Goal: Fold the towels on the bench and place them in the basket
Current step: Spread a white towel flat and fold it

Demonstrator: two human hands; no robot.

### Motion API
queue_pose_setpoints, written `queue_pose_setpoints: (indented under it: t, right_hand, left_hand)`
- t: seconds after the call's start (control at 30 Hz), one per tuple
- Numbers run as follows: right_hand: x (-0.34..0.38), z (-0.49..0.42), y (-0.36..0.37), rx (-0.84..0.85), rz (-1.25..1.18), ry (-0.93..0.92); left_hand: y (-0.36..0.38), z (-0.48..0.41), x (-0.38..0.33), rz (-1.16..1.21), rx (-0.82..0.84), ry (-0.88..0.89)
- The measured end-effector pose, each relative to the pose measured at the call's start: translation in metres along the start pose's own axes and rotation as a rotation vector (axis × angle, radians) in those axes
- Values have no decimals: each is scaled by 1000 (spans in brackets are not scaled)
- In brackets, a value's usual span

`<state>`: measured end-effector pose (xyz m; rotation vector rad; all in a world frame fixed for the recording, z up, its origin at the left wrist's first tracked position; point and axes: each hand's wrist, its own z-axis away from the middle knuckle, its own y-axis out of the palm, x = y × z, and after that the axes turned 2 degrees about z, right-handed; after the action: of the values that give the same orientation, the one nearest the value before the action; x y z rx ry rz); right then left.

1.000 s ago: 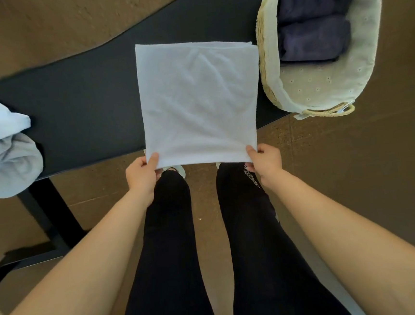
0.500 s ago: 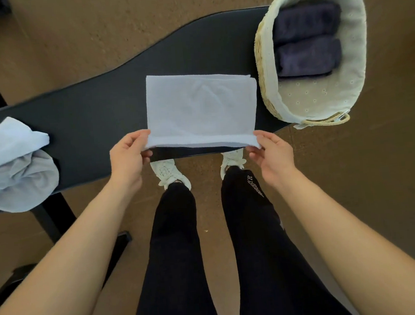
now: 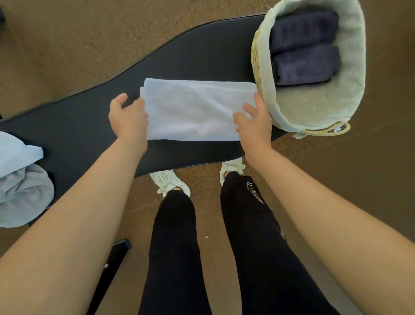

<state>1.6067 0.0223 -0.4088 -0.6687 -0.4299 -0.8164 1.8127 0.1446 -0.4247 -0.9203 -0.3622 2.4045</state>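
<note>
Towel [image 3: 197,110] folded on bench [image 3: 73,124] between my hands: left hand [image 3: 129,119] at its 9 o'clock edge, right hand [image 3: 253,124] resting on 4 o'clock corner; fingers loosely spread.

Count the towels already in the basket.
2: far dark towel at the basket's back end, near dark towel touching it, toward the middle. Others may hide underneath.

On the bench [image 3: 79,133], a folded towel [image 3: 192,111] lies centre — basket [image 3: 354,56] just right, crumpled towels [image 3: 7,180] far left.
</note>
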Motion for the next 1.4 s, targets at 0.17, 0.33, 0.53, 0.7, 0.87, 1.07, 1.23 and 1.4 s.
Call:
queue_pose_setpoints:
  t: [0.17,0.33,0.53,0.7,0.87,1.07,1.23,1.4]
  right_hand:
    - [-24,-3,-5,92,663,-346]
    - [-43,-17,-9,126,1062,-375]
    - [-39,-20,-8,194,1164,-505]
    - [-37,-19,-1,238,1276,-623]
    - [-33,-4,20,110,1186,-730]
    - [-39,5,69,215,1251,-789]
    - [-39,6,98,245,1396,-738]
    - [-41,8,101,263,1409,-718]
  left_hand:
    - [-6,0,32,-300,-15,86]
    - [-6,3,48,-455,94,103]
    - [-23,2,61,-494,136,101]
    - [-59,7,84,-504,191,50]
    - [-77,12,97,-512,177,6]
    - [-76,7,90,-336,256,-59]
    - [-75,-2,86,-210,235,-77]
    - [-79,1,87,-196,212,12]
